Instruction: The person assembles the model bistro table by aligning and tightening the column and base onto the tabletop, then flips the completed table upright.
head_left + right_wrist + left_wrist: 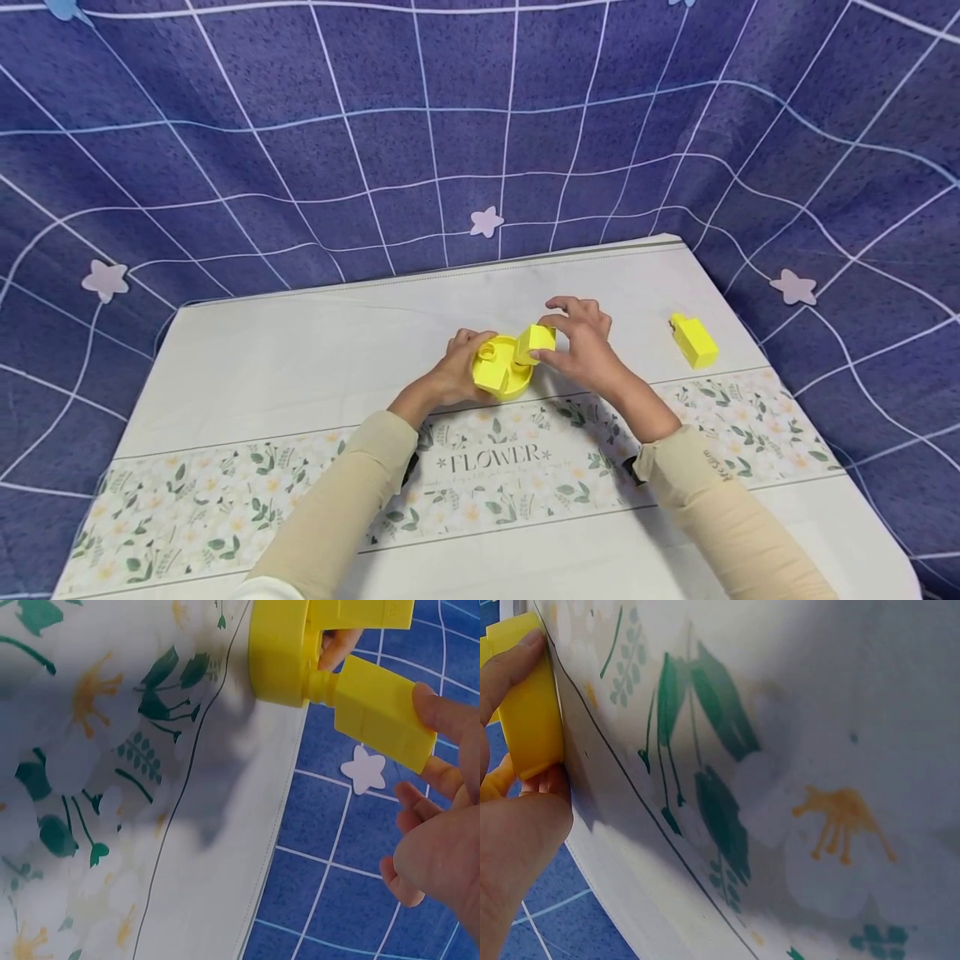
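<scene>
My left hand (456, 372) grips the rim of a yellow round base (517, 389) that is held near the table. In the left wrist view, thumb and fingers clasp the side of this base (534, 712). One yellow block (491, 377) stands on it, beside a round raised socket (487, 351). My right hand (587, 343) pinches another yellow block (536, 340) between thumb and finger. Seen from the right wrist, that block (384, 712) sits at a tilt, its narrow round neck (322, 687) meeting the base; how deep it goes is hidden.
A loose yellow block (697, 342) with a round knob at one end lies to the right on the table. A white tablecloth (360, 333) with a flower band and the word FLOWER covers the tabletop. Blue gridded curtain (390, 158) hangs behind and at both sides.
</scene>
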`<state>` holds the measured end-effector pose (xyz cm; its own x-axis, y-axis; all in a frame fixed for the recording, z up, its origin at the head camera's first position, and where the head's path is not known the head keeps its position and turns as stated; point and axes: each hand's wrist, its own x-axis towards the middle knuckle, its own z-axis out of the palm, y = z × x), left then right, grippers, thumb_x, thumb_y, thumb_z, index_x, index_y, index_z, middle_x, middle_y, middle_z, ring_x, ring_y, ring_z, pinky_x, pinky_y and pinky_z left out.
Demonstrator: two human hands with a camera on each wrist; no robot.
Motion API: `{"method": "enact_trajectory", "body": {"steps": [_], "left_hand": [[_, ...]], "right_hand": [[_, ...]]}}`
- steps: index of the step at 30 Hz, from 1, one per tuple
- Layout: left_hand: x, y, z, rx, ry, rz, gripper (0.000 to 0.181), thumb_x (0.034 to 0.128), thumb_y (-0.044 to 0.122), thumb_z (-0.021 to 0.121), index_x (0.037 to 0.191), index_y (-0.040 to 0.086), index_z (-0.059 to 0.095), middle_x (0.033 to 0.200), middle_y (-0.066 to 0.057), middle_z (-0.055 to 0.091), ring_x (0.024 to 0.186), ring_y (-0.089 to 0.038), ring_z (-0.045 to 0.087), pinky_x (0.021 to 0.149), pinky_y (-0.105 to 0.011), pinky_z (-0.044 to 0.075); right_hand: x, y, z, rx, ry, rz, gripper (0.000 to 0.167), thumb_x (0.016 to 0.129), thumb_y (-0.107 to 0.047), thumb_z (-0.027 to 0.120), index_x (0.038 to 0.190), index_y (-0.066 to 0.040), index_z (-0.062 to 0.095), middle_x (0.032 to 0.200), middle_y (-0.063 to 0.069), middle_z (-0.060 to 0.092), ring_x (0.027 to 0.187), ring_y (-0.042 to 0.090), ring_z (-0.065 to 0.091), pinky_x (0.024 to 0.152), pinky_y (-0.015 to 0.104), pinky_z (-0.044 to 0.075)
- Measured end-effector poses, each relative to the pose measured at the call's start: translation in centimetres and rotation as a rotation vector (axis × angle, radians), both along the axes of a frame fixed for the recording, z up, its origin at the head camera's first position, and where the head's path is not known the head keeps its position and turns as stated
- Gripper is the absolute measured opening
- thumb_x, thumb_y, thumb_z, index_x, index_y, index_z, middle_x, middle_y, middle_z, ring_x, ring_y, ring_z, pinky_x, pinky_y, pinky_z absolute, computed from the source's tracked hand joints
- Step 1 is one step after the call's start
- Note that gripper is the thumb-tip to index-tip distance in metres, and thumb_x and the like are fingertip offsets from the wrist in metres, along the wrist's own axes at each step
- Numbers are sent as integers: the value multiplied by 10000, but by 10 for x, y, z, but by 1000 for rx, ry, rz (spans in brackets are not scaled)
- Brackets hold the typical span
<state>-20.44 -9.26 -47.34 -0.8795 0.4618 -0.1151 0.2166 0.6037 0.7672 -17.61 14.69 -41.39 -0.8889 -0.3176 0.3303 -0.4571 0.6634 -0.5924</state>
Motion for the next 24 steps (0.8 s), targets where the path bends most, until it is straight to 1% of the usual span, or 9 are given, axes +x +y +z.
{"method": "enact_trajectory", "body": {"steps": [7,9,13,15,16,18,20,22,24], "left_hand": [[0,-1,-1,1,19,-16,1066,542,119,944,1458,160,399,1292,-68,375,1215,-234,312,1089,-453,294],[-1,-1,-1,-2,24,-18,1068,546,130,944,1461,159,394,1293,-68,372,1215,-235,310,1085,-455,298],[0,-2,1,-5,23,-10,1067,551,113,940,1464,159,389,1289,-69,372,1212,-236,308,1084,-452,300],[-1,-2,0,-9,21,-9,1066,559,114,937,1468,163,382,1288,-66,370,1210,-233,308,1085,-448,302],[-1,-2,0,-6,23,-10,1064,559,111,936,1467,162,383,1287,-68,373,1210,-235,310,1084,-450,305],[0,-2,0,-10,21,-17,1067,563,119,936,1471,165,376,1289,-67,370,1209,-232,311,1085,-444,308],[-1,-2,-1,-10,24,-26,1071,563,132,938,1472,163,372,1290,-69,370,1207,-231,313,1085,-447,309],[0,-2,-1,-5,22,-30,1077,557,124,940,1472,160,373,1292,-75,371,1206,-233,312,1087,-446,306],[0,-2,-1,-1,24,-32,1077,554,120,940,1470,156,375,1291,-81,373,1204,-236,313,1086,-454,303]], "right_hand": [[-2,-10,-5,26,13,-2,351,754,-202,835,1037,-48,698,1320,139,488,1145,309,344,965,550,164],[-2,-14,-7,19,47,-15,337,743,-212,842,993,-40,694,1283,141,509,1131,311,356,959,554,164],[-3,-23,-13,34,153,-59,322,749,-262,831,889,-37,648,1178,128,553,1080,309,394,944,552,185],[-3,-27,-17,51,189,-71,337,772,-299,810,893,-38,634,1155,122,565,1064,305,409,939,549,198],[-2,-27,-18,54,191,-69,348,787,-316,798,919,-36,639,1167,123,565,1071,302,409,941,547,199],[0,-26,-19,42,163,-42,389,816,-334,772,1026,-26,659,1243,129,545,1105,306,397,949,547,185],[3,-21,-17,13,96,14,447,858,-319,731,1182,-24,643,1359,126,490,1172,304,363,980,555,144],[5,-14,-13,-21,12,84,492,897,-265,684,1316,-31,574,1462,122,400,1241,310,308,1009,565,90],[4,-8,-10,-41,-51,140,491,923,-191,641,1374,-39,522,1516,112,337,1278,317,271,1029,576,56]]}}
